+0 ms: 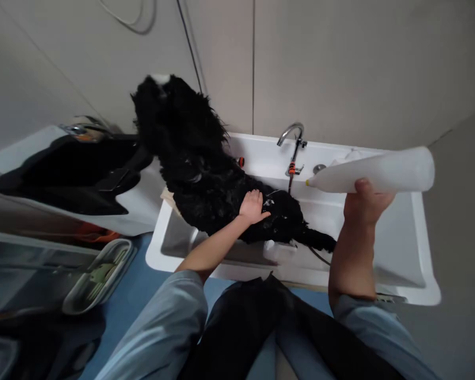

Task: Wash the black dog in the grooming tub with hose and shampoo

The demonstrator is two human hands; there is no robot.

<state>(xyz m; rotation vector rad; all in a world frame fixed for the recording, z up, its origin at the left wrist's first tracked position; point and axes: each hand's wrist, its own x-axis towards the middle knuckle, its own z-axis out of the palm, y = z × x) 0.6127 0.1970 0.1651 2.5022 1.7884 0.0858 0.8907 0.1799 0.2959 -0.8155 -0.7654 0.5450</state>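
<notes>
A wet black dog stands in a white tub, its head toward the upper left and its tail toward the right. My left hand rests on its back near the hips, fingers stretched out. White lather or liquid shows on the fur beside that hand. In my right hand is a white squeeze bottle, held on its side above the tub. The bottle's yellow-tipped nozzle points left, toward the dog's rear. My right fingers are partly hidden behind the bottle.
A chrome faucet with an orange hose connector stands at the tub's back edge. Black material lies over a white basin on the left. An oblong white basket sits at lower left. Behind the tub rises a grey wall.
</notes>
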